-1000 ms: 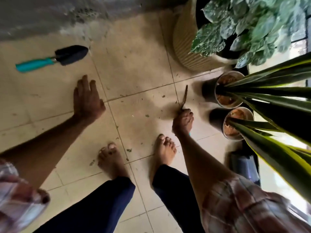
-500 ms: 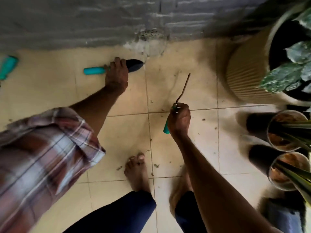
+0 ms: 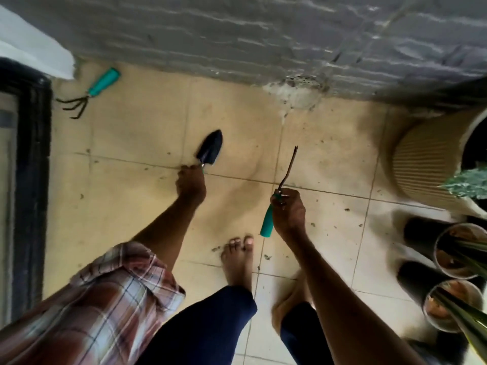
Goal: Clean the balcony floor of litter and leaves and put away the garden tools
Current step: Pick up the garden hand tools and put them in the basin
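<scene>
— What am I holding?

— My left hand [image 3: 191, 184] is wrapped round the trowel [image 3: 210, 150] handle, blade pointing up-frame. My right hand [image 3: 288, 209] grips the weeder [image 3: 268, 221] near its neck, prong up.

— What's left on the floor?

— The claw rake [image 3: 89, 93], upper left of the frame by the wall [image 3: 237, 35], well apart from both hands. It lies diagonally, tines lower left, handle upper right. My left hand is nearer, though I judge it too full to grab cleanly.

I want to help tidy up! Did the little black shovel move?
Yes. The left hand now grips the shovel, pulled away from the wall drain it lay beside, toward the person.
</scene>
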